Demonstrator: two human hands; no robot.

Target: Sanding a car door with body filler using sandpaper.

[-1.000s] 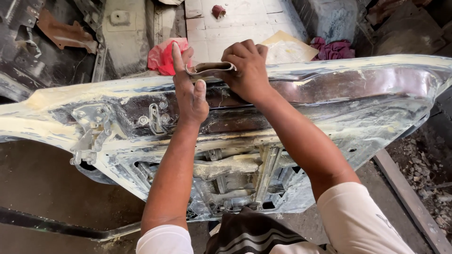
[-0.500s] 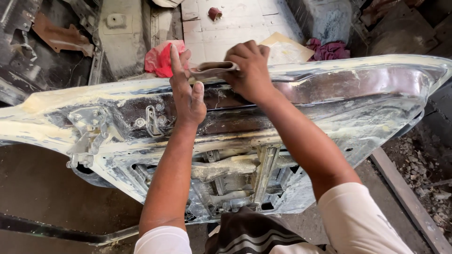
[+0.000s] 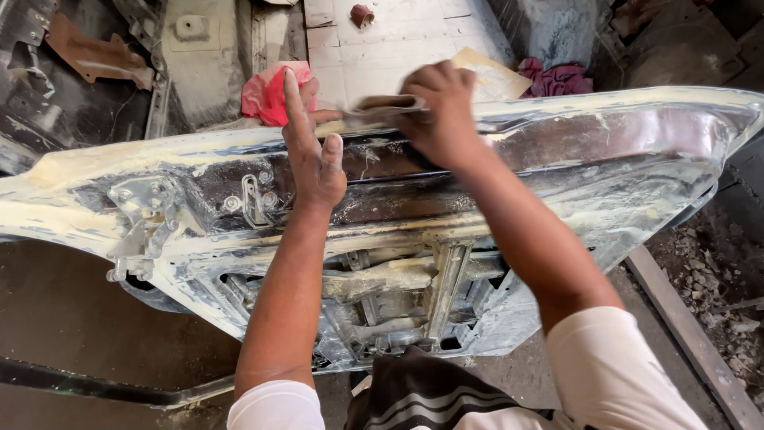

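Observation:
A stripped car door panel [image 3: 605, 167], smeared with pale filler, stands on edge across the view. My right hand [image 3: 438, 119] grips a folded piece of sandpaper [image 3: 382, 103] pressed on the door's top edge. My left hand [image 3: 314, 155] lies flat against the door's inner face just left of it, fingers stretched up over the edge, holding nothing. The sandpaper is partly hidden under my right fingers.
A red rag [image 3: 267, 91] lies behind the door near my left fingers. A maroon cloth [image 3: 561, 78] and a tan sheet [image 3: 493, 73] sit on white boards [image 3: 382, 44] beyond. Rusty metal parts [image 3: 95, 56] lie far left; a metal rail [image 3: 692, 334] and rubble lie right.
My right hand has slid the sandpaper slightly along the door's top edge and is blurred with motion. My left hand has stayed braced in the same spot.

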